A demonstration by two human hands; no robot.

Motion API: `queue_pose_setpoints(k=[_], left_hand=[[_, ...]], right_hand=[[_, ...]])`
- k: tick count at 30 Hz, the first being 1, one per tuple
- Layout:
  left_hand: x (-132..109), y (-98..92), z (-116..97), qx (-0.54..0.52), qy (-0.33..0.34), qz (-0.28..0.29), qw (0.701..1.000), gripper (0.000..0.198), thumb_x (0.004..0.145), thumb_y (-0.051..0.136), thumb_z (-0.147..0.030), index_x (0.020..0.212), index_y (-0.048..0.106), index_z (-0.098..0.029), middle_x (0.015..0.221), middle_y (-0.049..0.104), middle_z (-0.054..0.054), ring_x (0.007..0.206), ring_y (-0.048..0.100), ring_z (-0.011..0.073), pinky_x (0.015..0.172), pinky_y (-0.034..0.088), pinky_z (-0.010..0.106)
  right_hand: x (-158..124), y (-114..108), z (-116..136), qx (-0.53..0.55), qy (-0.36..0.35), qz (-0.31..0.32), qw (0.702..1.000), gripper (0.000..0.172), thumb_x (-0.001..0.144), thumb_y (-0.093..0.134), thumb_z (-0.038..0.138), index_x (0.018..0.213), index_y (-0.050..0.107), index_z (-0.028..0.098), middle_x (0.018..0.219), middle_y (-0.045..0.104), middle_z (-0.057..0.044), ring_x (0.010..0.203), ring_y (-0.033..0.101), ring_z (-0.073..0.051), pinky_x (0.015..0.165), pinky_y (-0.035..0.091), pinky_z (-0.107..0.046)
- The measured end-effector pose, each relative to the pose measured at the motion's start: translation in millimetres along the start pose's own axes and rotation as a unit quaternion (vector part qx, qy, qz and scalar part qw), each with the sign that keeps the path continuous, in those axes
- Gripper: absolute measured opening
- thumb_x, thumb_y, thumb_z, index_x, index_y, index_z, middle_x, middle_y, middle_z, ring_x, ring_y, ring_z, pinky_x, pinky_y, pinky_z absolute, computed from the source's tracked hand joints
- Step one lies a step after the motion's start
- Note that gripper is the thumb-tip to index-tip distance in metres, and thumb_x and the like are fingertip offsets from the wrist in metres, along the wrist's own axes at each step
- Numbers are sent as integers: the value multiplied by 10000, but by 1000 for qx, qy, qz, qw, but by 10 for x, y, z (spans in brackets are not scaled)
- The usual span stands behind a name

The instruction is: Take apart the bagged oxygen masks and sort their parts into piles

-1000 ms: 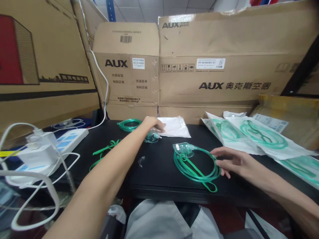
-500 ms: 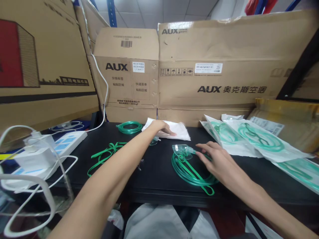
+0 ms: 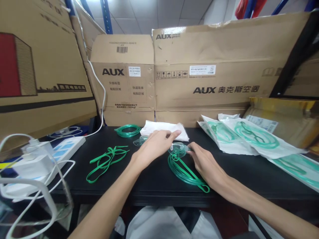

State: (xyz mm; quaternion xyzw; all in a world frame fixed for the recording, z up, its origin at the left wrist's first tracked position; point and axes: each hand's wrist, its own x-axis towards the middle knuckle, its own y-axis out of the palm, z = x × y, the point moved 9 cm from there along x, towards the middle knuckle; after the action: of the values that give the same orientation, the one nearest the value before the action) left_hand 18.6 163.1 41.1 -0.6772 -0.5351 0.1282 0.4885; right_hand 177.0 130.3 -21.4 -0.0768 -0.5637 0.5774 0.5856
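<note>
A clear oxygen mask lies on the black table, joined to a coil of green tubing and a green strap. My left hand rests beside the mask with its fingers stretched out, fingertips at the mask's upper left rim. My right hand comes from the right, and its thumb and forefinger pinch the mask's connector end. A second clear mask part lies just left of my left hand. Behind it is an empty white bag.
A loose green strap and a small green tubing coil lie at the left. Sealed white packs of green tubing are stacked at the right. A white power strip with chargers and cables sits far left. AUX cardboard boxes wall the back.
My left hand drew back from the white bag to the mask's left side. My right hand slid left over the tubing coil onto the mask's connector. The camera tilted slightly down.
</note>
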Motion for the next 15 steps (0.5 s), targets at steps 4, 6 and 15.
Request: queue_pose_setpoints(k=[4,6,15], left_hand=[[-91,182,175,-74,-75,57,993,796,916,274,-845,784,731,-207,801,758,89,809,693,284,819,487,362],[-88,296,123,-134,-80,120,980,813,910,266,-852,730,713,-197,777,756,98,758,692,270,796,508,361],[-176,622,-16,-279,-157,256,912,396,746,759,-542,895,708,-179,961,689,56,749,684,191,687,596,325]], right_hand=[[-62,-25,11,24,34,-3,999,148,1055,335,274,948,437,272,889,610,-16,748,604,-192,680,505,-283],[-78,-22,15,42,46,7,998,149,1053,357,290,926,433,273,869,603,-6,722,578,-190,665,495,-285],[-76,18,37,57,24,29,998,180,1073,342,300,920,431,269,864,565,-5,747,550,-197,673,454,-305]])
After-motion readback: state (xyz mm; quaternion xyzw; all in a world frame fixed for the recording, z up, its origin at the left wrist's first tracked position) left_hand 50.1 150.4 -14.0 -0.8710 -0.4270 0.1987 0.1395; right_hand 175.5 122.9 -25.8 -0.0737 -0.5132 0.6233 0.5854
